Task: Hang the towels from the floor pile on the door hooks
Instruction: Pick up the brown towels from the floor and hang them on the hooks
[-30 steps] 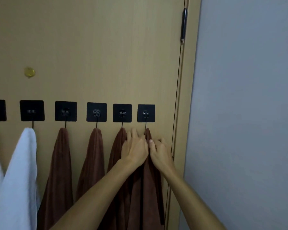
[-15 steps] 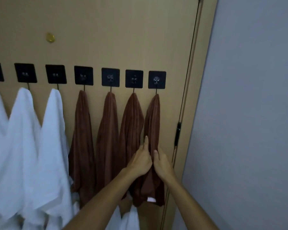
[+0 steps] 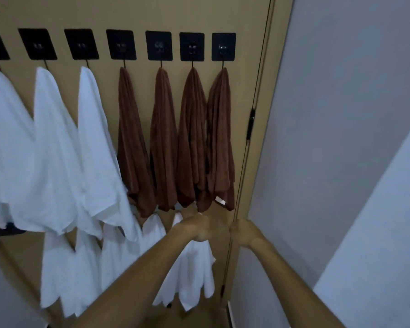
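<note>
**Towels on the hooks, both hands hovering low beside them**

The person is facing a tan door [image 3: 199,15] carrying a row of black square hooks [image 3: 223,46]. Four brown towels are hanging from the hooks above the hands — the rightmost brown towel [image 3: 219,138] is dangling straight over them, its white label showing near the hem. Further to the left of the hands, white towels [image 3: 97,147] are draping from the other hooks, and a second tier of white towels [image 3: 189,275] is hanging just below and behind the left forearm.

The left hand [image 3: 199,227] is sitting just under the brown hems with its fingers curled; motion blur is hiding whether that grip is pinching cloth or holding nothing, so its state cannot be told. The right hand [image 3: 243,230] is beside it, close to the door's edge, loosely curled and apparently grasping nothing.

No floor pile is showing here, so how many towels are left cannot be judged.

The towels are looking soft, light and floppy — likely collapsing wherever they are pinched and sliding off a thin hook if caught only by a loose fold. The safest place to take hold is probably a corner or a bunched edge, gathering enough cloth to loop firmly over the hook.
</note>
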A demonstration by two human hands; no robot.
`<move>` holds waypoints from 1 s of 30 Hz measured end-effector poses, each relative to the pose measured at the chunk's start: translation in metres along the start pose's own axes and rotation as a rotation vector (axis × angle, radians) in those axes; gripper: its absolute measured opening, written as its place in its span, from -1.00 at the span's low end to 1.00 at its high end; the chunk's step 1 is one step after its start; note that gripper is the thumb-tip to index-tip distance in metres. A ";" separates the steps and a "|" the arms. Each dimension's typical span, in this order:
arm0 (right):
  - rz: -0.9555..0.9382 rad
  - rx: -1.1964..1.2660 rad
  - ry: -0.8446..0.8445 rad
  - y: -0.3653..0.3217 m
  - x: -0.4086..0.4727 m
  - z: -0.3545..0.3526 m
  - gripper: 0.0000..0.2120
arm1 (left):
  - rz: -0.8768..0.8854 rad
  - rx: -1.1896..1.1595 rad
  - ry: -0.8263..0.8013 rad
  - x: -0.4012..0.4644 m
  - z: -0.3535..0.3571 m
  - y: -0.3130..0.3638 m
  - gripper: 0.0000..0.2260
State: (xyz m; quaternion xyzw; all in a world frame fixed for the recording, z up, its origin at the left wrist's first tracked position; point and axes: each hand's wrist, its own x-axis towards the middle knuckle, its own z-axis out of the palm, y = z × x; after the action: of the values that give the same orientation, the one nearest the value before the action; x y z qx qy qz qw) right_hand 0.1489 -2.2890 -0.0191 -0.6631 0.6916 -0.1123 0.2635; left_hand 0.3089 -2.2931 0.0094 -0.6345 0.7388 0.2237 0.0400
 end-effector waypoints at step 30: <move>0.862 0.025 0.227 0.190 -0.591 0.253 -0.49 | 0.805 0.286 -0.252 -0.359 0.422 0.095 -0.42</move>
State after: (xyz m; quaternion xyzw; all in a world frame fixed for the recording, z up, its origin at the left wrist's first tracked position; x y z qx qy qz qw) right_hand 0.1048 -1.6450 -0.1993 -0.2942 0.9280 -0.0728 0.2167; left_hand 0.1916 -1.7933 -0.2196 -0.2523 0.9398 0.1924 0.1269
